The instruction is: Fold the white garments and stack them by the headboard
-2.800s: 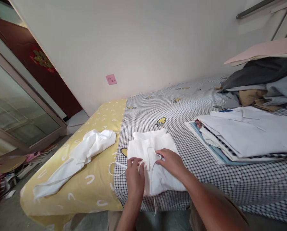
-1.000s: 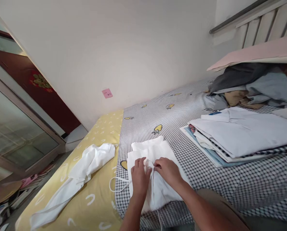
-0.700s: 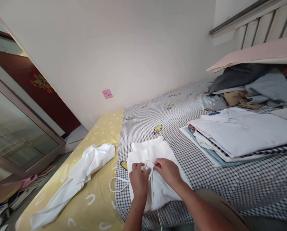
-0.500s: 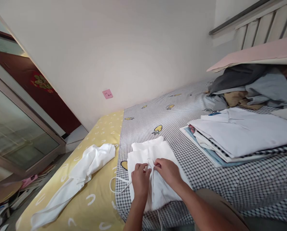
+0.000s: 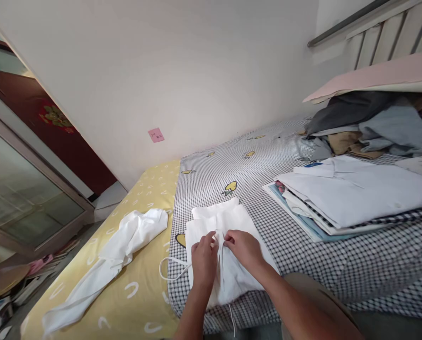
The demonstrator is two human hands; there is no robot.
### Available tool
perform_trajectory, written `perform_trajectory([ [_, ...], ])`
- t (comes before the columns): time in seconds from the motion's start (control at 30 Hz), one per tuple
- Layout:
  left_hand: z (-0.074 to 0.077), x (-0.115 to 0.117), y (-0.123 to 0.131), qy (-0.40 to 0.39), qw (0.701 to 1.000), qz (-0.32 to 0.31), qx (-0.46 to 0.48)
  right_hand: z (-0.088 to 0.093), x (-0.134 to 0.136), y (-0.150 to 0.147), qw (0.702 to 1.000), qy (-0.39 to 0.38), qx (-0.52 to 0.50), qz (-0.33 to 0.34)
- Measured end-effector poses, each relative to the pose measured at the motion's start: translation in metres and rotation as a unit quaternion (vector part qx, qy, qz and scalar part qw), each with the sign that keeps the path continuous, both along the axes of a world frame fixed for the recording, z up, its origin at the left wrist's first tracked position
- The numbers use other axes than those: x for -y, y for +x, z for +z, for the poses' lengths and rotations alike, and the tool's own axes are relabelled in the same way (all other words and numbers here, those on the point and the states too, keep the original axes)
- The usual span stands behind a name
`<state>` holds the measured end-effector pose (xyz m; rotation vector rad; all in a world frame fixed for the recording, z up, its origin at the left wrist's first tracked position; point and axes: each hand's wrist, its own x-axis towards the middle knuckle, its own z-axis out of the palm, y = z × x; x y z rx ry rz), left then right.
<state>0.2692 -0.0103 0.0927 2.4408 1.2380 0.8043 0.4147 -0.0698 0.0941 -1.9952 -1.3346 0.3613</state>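
A folded white garment [image 5: 244, 274] lies flat on the checked part of the bed, between and beneath my hands. My left hand [image 5: 204, 259] is closed, its thumb and fingertips pinching a thin white drawstring at the garment's middle. Just to the right, my right hand [image 5: 245, 248] pinches too, thumb against forefinger, on the same drawstring area. The exact grip is partly hidden by the fingers. One loose cord loop [image 5: 164, 268] sticks out past the garment's left side. Another cord end [image 5: 232, 318] hangs from its near edge.
A crumpled white garment [image 5: 125, 241] stretches across the yellow bedding [image 5: 140, 302] on the left. To the right lies a stack of folded clothes topped by a white shirt [image 5: 359, 193]. Behind it, a heap of grey and brown clothes [image 5: 384, 123] sits under a pink board-like sheet [image 5: 377, 78].
The small white loop that stood up between my fingers now shows less. My hands stay close together at the garment's middle. The whole view has shifted slightly.
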Motion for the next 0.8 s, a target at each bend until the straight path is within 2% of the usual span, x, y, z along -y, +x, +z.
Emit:
perform_trajectory([
  [0.07, 0.003, -0.001, -0.002, 0.017, 0.998, -0.044, -0.032, 0.001, 0.0, 0.0, 1.0, -0.001, 0.002, 0.002],
  [0.13, 0.005, -0.003, -0.004, 0.016, 0.997, -0.06, -0.05, 0.001, 0.001, 0.0, 1.0, -0.002, 0.001, 0.001],
  [0.33, 0.006, -0.003, -0.004, -0.016, 0.999, -0.014, -0.027, 0.003, 0.002, -0.001, 1.0, -0.023, -0.013, 0.001],
  [0.53, 0.001, 0.005, -0.003, 0.024, 0.999, 0.015, -0.017, 0.001, 0.001, -0.003, 1.0, -0.027, 0.008, 0.002],
  [0.7, 0.003, 0.003, -0.006, 0.019, 0.998, -0.005, -0.06, -0.002, 0.003, 0.001, 0.999, 0.014, 0.022, 0.02],
  [0.8, 0.006, 0.001, -0.007, 0.006, 0.998, -0.01, -0.062, -0.003, 0.009, 0.004, 1.0, 0.006, 0.023, 0.017],
])
